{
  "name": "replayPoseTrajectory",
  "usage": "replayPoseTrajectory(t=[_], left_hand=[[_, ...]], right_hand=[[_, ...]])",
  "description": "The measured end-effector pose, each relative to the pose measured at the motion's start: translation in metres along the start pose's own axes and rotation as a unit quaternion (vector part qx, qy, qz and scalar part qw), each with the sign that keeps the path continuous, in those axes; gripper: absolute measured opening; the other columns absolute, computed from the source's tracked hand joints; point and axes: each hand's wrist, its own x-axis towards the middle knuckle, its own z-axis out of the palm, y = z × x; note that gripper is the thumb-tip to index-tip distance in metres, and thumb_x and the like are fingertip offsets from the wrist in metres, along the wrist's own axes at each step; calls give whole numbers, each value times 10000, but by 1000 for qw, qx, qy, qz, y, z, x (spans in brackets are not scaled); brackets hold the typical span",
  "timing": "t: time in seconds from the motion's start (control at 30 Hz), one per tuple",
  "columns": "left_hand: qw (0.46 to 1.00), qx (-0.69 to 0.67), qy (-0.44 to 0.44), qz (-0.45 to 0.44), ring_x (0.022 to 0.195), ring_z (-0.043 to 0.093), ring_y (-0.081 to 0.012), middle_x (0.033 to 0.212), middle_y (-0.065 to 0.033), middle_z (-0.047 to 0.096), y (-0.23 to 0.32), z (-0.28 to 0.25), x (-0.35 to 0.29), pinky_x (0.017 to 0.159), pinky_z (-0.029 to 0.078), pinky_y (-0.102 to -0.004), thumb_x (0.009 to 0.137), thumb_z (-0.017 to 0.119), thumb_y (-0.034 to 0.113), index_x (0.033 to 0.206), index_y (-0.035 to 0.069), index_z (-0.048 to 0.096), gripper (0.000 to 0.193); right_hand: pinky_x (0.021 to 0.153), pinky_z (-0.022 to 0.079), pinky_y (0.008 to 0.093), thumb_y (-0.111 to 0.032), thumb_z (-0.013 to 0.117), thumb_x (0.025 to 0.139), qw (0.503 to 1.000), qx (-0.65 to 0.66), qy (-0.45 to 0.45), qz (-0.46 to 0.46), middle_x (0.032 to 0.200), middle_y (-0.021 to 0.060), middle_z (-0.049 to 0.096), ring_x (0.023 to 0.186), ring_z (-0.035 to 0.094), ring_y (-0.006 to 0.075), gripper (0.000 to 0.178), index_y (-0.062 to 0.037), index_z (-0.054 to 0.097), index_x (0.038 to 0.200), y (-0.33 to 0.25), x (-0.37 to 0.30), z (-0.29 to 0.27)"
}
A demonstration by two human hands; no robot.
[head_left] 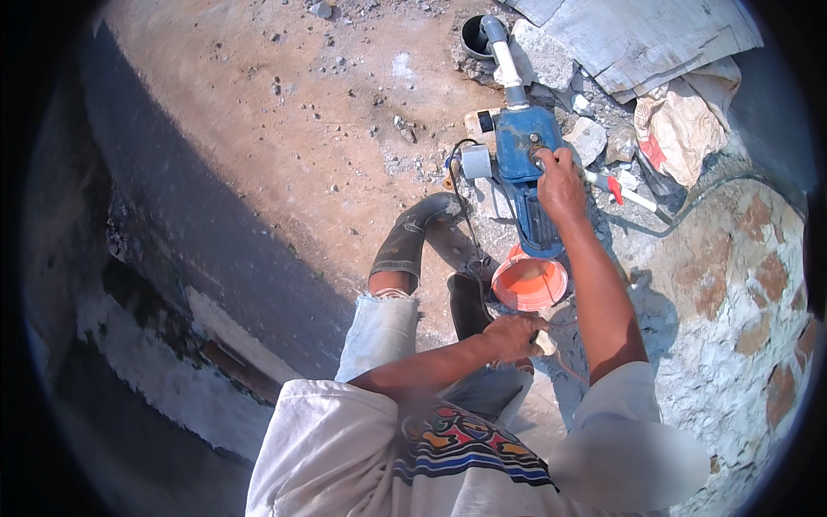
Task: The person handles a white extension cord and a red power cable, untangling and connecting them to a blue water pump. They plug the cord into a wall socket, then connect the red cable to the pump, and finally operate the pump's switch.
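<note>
A blue water pump [524,138] lies on the rubble ahead of me, with a motor end pointing toward me. My right hand [562,188] reaches onto its top right side, fingers closed at a small fitting whose kind is hidden. Nearer to me, my left hand [514,337] is closed around a small pale piece [544,343] with a dark part; thin cord runs beside it. Whether this piece is a plug or connector I cannot tell. Between the hands, below the motor, stands an orange bucket [530,284].
A white and grey pipe [506,65] runs from the pump into a dark round opening [475,36]. A red-handled valve [615,189] sits on the right-hand pipe. Broken concrete [543,56], a crumpled sack [680,129] and a grey sheet [642,39] lie beyond; a rough wall [732,276] bounds the right.
</note>
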Motion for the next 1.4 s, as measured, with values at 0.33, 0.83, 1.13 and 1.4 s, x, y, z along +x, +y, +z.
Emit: replayPoseTrajectory(t=[0.33,0.83,1.13,1.4], left_hand=[[999,-2,-31,-28,1177,559,-326,1289,-187,556,-5,6,7,1008,428,-412,834,652,424,1353,127,482,622],[1000,21,7,-17,1136,577,-344,1212,-202,579,-11,16,13,972,451,-432,824,658,431,1314,110,489,609],[999,36,-12,-27,1131,592,-314,1196,-163,619,-3,3,10,961,455,-422,785,697,505,1308,133,517,666],[998,29,-13,-48,1082,624,-293,1122,-137,667,-1,-2,9,931,469,-397,746,724,547,1303,143,536,713]], right_hand=[[798,524,479,-186,617,895,997,-27,-62,-34,1073,199,520,942,614,402,284,-87,480,1124,7,4,5],[765,532,482,-284,584,919,998,-45,22,-48,1047,208,569,942,632,393,310,-34,485,1072,2,-3,4],[809,523,463,-225,598,892,997,-29,-68,-9,1096,199,496,977,599,375,307,-81,495,1143,8,3,2],[807,504,512,-227,650,866,985,70,-95,123,1119,216,482,996,594,405,380,-69,501,1179,-4,4,-18]])
